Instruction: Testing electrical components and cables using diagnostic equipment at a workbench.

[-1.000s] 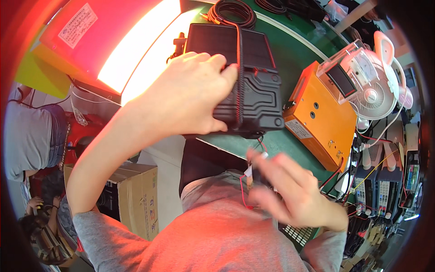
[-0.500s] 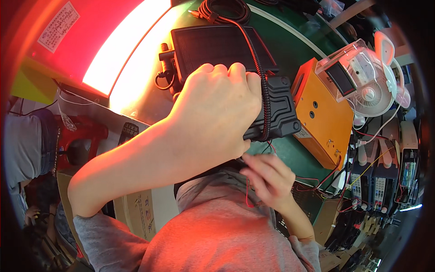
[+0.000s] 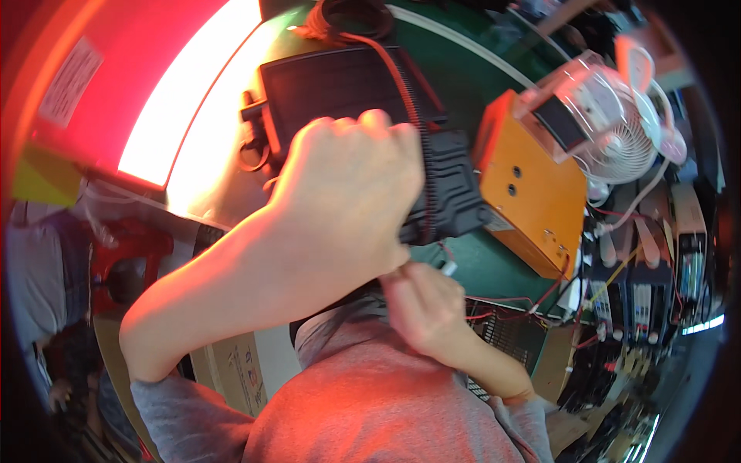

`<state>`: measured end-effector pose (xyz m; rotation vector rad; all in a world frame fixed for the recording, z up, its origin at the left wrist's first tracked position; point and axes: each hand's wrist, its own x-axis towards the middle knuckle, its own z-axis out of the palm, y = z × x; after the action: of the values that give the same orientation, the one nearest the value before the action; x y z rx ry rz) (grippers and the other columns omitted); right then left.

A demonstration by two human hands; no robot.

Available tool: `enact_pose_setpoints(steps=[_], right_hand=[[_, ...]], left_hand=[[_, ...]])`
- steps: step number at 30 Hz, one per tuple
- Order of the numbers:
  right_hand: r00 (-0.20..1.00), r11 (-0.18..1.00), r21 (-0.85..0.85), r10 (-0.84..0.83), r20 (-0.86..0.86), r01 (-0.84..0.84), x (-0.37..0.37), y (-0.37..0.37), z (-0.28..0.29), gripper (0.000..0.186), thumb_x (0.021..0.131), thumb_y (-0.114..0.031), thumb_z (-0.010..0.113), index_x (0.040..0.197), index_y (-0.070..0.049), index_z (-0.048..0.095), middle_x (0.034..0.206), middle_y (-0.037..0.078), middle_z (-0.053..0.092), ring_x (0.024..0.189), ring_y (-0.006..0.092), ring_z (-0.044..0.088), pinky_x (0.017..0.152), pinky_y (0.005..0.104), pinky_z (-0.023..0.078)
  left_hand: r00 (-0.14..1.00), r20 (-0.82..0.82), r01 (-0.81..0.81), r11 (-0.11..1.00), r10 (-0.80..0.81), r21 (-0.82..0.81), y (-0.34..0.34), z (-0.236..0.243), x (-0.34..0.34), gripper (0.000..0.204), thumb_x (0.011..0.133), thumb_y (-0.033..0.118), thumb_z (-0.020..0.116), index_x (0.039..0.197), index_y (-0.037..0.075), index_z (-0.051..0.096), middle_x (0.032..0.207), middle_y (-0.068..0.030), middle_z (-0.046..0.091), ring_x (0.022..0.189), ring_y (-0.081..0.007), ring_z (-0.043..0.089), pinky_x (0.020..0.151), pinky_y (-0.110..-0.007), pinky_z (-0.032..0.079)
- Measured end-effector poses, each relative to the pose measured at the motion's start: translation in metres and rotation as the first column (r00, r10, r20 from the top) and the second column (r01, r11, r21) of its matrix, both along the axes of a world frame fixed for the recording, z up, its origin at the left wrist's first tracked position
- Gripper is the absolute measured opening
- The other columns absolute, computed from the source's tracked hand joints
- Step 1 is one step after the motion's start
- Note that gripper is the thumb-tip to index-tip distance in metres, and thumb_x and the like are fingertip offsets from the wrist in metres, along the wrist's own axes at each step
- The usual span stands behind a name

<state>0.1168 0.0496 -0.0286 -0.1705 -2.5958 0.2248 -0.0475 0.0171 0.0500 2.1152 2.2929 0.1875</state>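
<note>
My left hand (image 3: pixel 340 201) is clamped over a black ribbed device (image 3: pixel 455 193) that rests on the green bench (image 3: pixel 471 69), hiding most of its top. Behind it lies a flat black panel (image 3: pixel 332 85) with a coiled cable (image 3: pixel 347 15) at its far end. Just below the device's near edge, my right hand (image 3: pixel 424 305) pinches a small white connector (image 3: pixel 448 268) on a thin red wire. The wire runs up toward the device's underside.
An orange metal box (image 3: pixel 532 193) stands right of the device, with a small white fan (image 3: pixel 625 131) behind it. Power supplies and loose wires (image 3: pixel 641 285) crowd the right edge. A cardboard box (image 3: pixel 231 363) sits below the bench, and another person (image 3: pixel 46 255) is at the left.
My right hand has risen from lower right to the device's near edge, its spread fingers closing on the connector. My left hand keeps its grip on the device.
</note>
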Motion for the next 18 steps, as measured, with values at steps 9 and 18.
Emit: enact_pose_setpoints(steps=[9, 18], right_hand=[[0.998, 0.979, -0.200, 0.024, -0.061, -0.036, 0.047, 0.047, 0.017, 0.029, 0.071, -0.006, 0.068, 0.098, 0.000, 0.061, 0.096, 0.012, 0.061, 0.088, 0.0276, 0.059, 0.080, 0.0385, 0.048], [0.940, 0.816, -0.467, -0.294, 0.171, 0.341, 0.127, 0.140, 0.046, 0.057, 0.072, -0.019, 0.073, 0.122, -0.002, 0.053, 0.130, 0.013, 0.051, 0.128, 0.0286, 0.039, 0.107, 0.0407, 0.026]], left_hand=[[0.988, 0.154, 0.004, 0.996, -0.018, 0.094, -0.008, -0.008, 0.002, 0.075, 0.046, 0.024, 0.081, 0.105, -0.006, 0.045, 0.090, -0.0161, 0.045, 0.083, -0.0348, 0.052, 0.072, -0.040, 0.045], [0.962, 0.266, -0.082, 0.995, 0.063, 0.062, -0.010, -0.010, 0.010, 0.080, 0.051, 0.016, 0.080, 0.116, -0.007, 0.040, 0.098, -0.0160, 0.038, 0.094, -0.0332, 0.046, 0.080, -0.040, 0.043]])
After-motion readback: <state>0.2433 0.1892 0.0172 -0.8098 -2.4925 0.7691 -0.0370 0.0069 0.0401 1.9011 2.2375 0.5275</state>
